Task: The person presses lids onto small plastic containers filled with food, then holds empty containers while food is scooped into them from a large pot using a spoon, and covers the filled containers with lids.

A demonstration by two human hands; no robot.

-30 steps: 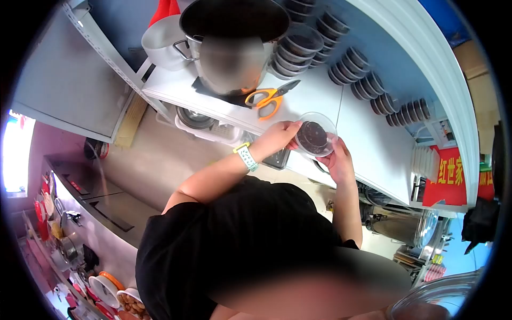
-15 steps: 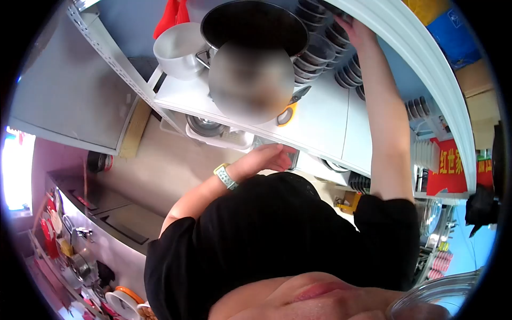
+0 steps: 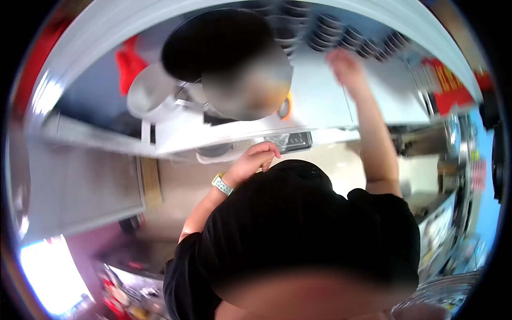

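My right hand [image 3: 348,68] is over the white shelf, just in front of stacks of dark bowls [image 3: 324,33] at the back. Motion smears its fingers, and whether they hold anything does not show. My left hand [image 3: 257,160], with a watch [image 3: 222,184] on the wrist, hangs before my body below the shelf edge. Its fingers are curled together with nothing visible in them. On the shelf [image 3: 314,101] stands a large black pot [image 3: 213,42], partly covered by a blurred round disc [image 3: 242,85]. An orange scissors handle [image 3: 288,106] pokes out beside the disc.
Left of the black pot is a white pot [image 3: 149,93], with a red cloth-like item [image 3: 128,66] behind it. Under the shelf edge are a white basket [image 3: 213,153] and a dark tray [image 3: 296,141]. A grey cabinet [image 3: 85,181] stands at left.
My right hand has come away from the bowl stacks, back toward me over the shelf. My left hand stays low, slightly more curled. The view has turned, shifting the shelf's contents leftward.
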